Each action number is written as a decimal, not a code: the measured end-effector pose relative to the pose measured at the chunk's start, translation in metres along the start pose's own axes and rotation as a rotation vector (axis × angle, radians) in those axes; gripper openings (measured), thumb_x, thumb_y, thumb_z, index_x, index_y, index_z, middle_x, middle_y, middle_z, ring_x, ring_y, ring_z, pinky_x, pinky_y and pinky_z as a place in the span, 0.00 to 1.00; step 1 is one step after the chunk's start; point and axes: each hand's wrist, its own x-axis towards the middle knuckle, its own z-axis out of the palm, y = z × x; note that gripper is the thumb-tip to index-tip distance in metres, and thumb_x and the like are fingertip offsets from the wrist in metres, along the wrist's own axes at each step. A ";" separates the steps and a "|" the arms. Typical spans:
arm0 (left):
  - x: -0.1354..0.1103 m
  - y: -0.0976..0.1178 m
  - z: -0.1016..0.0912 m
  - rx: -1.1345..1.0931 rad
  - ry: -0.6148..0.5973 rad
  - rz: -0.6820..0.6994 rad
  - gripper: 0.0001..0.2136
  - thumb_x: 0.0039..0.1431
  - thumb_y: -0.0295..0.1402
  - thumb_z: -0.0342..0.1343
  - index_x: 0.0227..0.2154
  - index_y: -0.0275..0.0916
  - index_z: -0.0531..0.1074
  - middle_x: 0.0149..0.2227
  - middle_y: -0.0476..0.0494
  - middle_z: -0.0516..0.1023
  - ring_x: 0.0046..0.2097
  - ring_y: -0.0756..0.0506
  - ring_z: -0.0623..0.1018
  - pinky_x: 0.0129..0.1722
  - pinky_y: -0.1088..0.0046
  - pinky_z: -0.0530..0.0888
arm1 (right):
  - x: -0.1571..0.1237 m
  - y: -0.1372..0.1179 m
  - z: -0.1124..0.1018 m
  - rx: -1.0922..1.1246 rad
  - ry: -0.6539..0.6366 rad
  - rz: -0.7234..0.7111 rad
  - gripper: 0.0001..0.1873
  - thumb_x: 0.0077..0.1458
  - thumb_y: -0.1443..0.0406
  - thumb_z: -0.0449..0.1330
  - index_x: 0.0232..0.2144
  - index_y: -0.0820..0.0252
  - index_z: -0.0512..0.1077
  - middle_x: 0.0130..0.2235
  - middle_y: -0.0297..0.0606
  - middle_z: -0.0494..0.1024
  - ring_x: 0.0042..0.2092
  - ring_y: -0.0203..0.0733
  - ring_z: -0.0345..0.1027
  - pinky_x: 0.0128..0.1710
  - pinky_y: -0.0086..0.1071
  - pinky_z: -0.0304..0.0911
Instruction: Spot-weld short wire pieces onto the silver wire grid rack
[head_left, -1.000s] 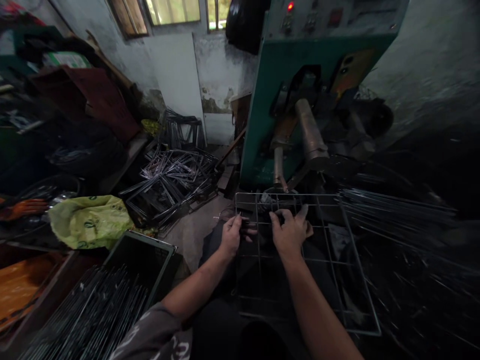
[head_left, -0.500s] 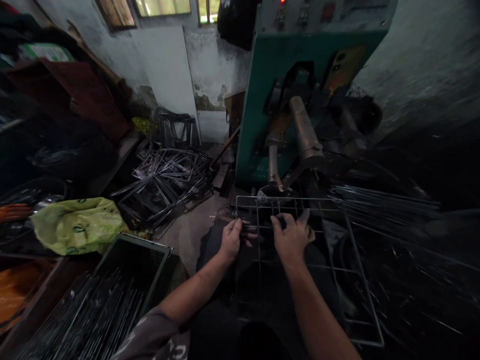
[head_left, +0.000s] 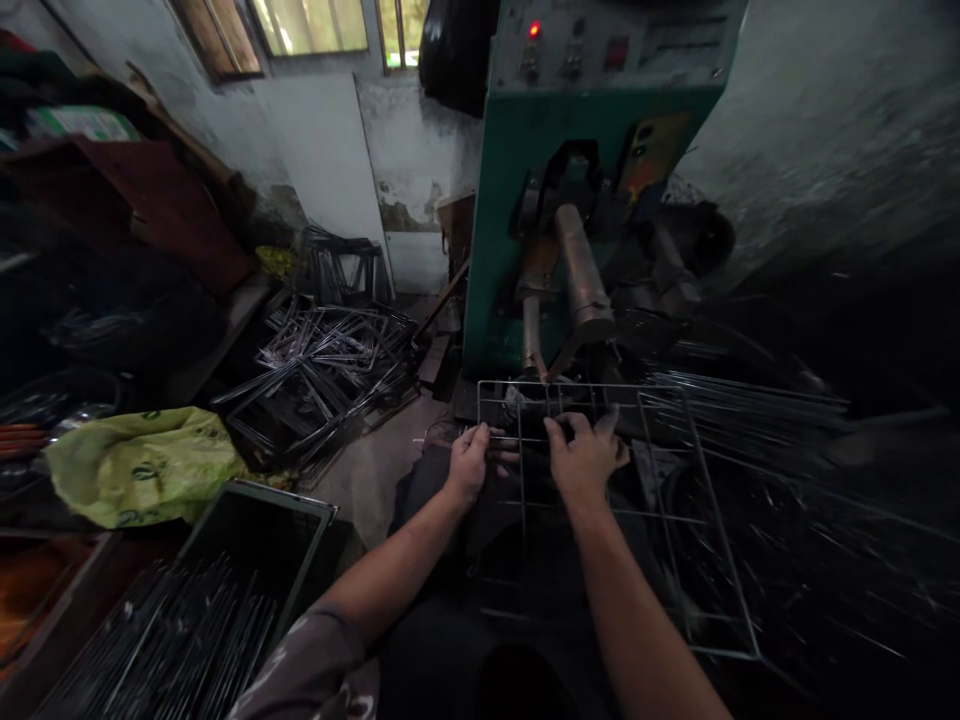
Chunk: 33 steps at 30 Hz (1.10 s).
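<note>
A rectangular wire grid (head_left: pixel 721 522) lies in front of me, its far edge close to the pointed tip of a welding machine's lower arm (head_left: pixel 532 335). My left hand (head_left: pixel 469 462) is closed at the grid's left side, pinching a thin metal rod (head_left: pixel 532 440) that runs across it. The rod's left end sticks out past the hand. My right hand (head_left: pixel 587 462) is closed near the far middle of the grid, thumb and fingertips at the wires. Its exact hold is partly hidden by the fingers.
The green machine (head_left: pixel 480 300) has a thick cylindrical arm (head_left: pixel 583 265) and a lit red lamp (head_left: pixel 534 29). A pile of wire frames (head_left: pixel 330 345) lies left, beyond a yellow sack (head_left: pixel 146 465) and a crate (head_left: pixel 322 512) with rods (head_left: pixel 180 620). More long rods (head_left: pixel 750 400) are right.
The grid's far edge now sits right by the lower arm's tip, after being slightly apart to the right. Both hands keep their hold. The whole view has shifted a little.
</note>
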 end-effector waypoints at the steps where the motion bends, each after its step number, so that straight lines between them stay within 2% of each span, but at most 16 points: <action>1: 0.000 0.000 0.000 -0.002 0.005 0.001 0.28 0.42 0.56 0.60 0.33 0.33 0.68 0.30 0.35 0.79 0.27 0.42 0.80 0.15 0.78 0.69 | 0.000 0.000 0.000 0.002 -0.001 -0.004 0.14 0.57 0.54 0.59 0.39 0.56 0.76 0.62 0.53 0.50 0.48 0.57 0.61 0.51 0.49 0.49; 13: -0.001 0.002 0.001 0.014 0.012 -0.001 0.27 0.45 0.55 0.59 0.34 0.33 0.68 0.31 0.34 0.79 0.28 0.41 0.80 0.16 0.77 0.69 | 0.001 0.002 0.005 0.028 0.005 0.006 0.14 0.57 0.55 0.59 0.38 0.57 0.75 0.62 0.51 0.51 0.48 0.55 0.61 0.50 0.49 0.49; 21: 0.002 0.004 -0.010 0.059 -0.019 -0.017 0.26 0.48 0.53 0.59 0.37 0.33 0.69 0.32 0.37 0.79 0.29 0.44 0.80 0.21 0.76 0.72 | -0.002 -0.008 -0.002 0.049 -0.040 0.077 0.14 0.58 0.55 0.59 0.40 0.57 0.74 0.63 0.52 0.49 0.51 0.56 0.59 0.52 0.49 0.48; 24: 0.004 0.008 -0.012 0.051 -0.061 -0.119 0.24 0.57 0.52 0.51 0.41 0.34 0.68 0.33 0.38 0.79 0.31 0.45 0.80 0.25 0.75 0.74 | 0.000 -0.007 -0.001 0.089 -0.055 0.056 0.14 0.59 0.54 0.58 0.41 0.55 0.73 0.65 0.47 0.47 0.52 0.55 0.57 0.54 0.48 0.46; 27: 0.007 0.013 -0.010 0.071 -0.113 -0.229 0.24 0.63 0.51 0.41 0.41 0.33 0.68 0.32 0.37 0.79 0.32 0.45 0.80 0.27 0.74 0.75 | 0.000 -0.010 0.000 0.119 -0.058 0.066 0.15 0.59 0.52 0.58 0.41 0.55 0.72 0.66 0.44 0.44 0.53 0.54 0.56 0.56 0.47 0.44; 29: 0.008 0.015 -0.007 0.105 -0.101 -0.224 0.24 0.64 0.50 0.38 0.40 0.33 0.68 0.31 0.37 0.78 0.31 0.45 0.80 0.25 0.74 0.74 | -0.003 -0.014 -0.006 0.132 -0.085 0.067 0.15 0.60 0.52 0.57 0.42 0.55 0.72 0.66 0.43 0.43 0.53 0.54 0.56 0.56 0.48 0.44; 31: 0.007 0.016 -0.005 0.143 -0.069 -0.185 0.22 0.65 0.49 0.39 0.39 0.34 0.68 0.31 0.38 0.78 0.30 0.45 0.79 0.22 0.75 0.72 | -0.007 -0.011 -0.022 0.155 -0.124 0.031 0.18 0.58 0.52 0.59 0.47 0.52 0.71 0.66 0.43 0.42 0.55 0.58 0.54 0.55 0.50 0.46; 33: 0.006 0.016 -0.004 0.164 -0.057 -0.161 0.21 0.64 0.49 0.41 0.40 0.34 0.67 0.32 0.37 0.79 0.30 0.43 0.80 0.20 0.76 0.70 | -0.011 0.013 -0.049 0.198 -0.105 -0.053 0.23 0.58 0.53 0.59 0.54 0.50 0.66 0.65 0.42 0.46 0.58 0.60 0.50 0.54 0.51 0.50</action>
